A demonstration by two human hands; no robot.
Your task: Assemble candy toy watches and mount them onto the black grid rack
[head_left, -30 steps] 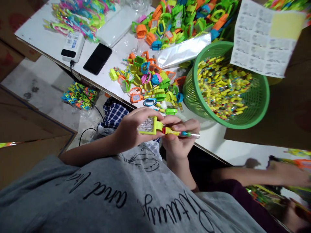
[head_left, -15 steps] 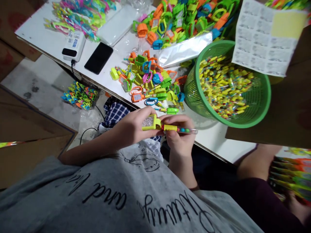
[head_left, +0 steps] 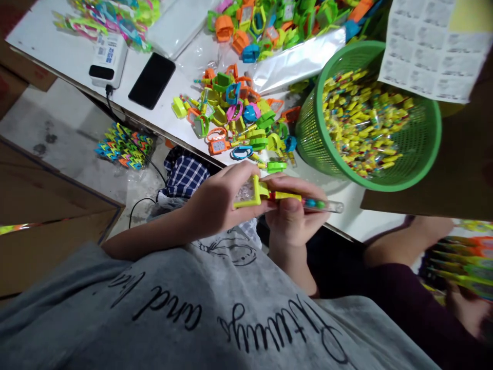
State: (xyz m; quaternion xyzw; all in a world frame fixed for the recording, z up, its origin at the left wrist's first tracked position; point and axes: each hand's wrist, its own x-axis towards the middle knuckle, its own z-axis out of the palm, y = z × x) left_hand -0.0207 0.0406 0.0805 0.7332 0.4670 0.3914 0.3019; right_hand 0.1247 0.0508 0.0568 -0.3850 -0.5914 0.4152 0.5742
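Observation:
My left hand (head_left: 221,200) is closed round a yellow toy watch (head_left: 252,200) with a speckled face, part of it hidden by my fingers. From the watch's right end a clear candy tube (head_left: 308,201) with a yellow sleeve and coloured balls sticks out to the right. My right hand (head_left: 295,218) pinches that tube at its yellow part, thumb on the near side. Both hands are above my lap at the table's front edge. Just beyond them lies a heap of toy watches (head_left: 239,110) in several colours, some with tubes attached.
A green basket (head_left: 314,133) full of yellow candy tubes stands at the right under a printed sheet (head_left: 427,51). A phone (head_left: 152,80) and white power bank (head_left: 109,59) lie at the left. Another person's arm (head_left: 408,241) is at the right.
Both hands, with the watch and tube, have shifted slightly right in the view. My right hand still grips the tube. The table items appear a little higher as the camera moves.

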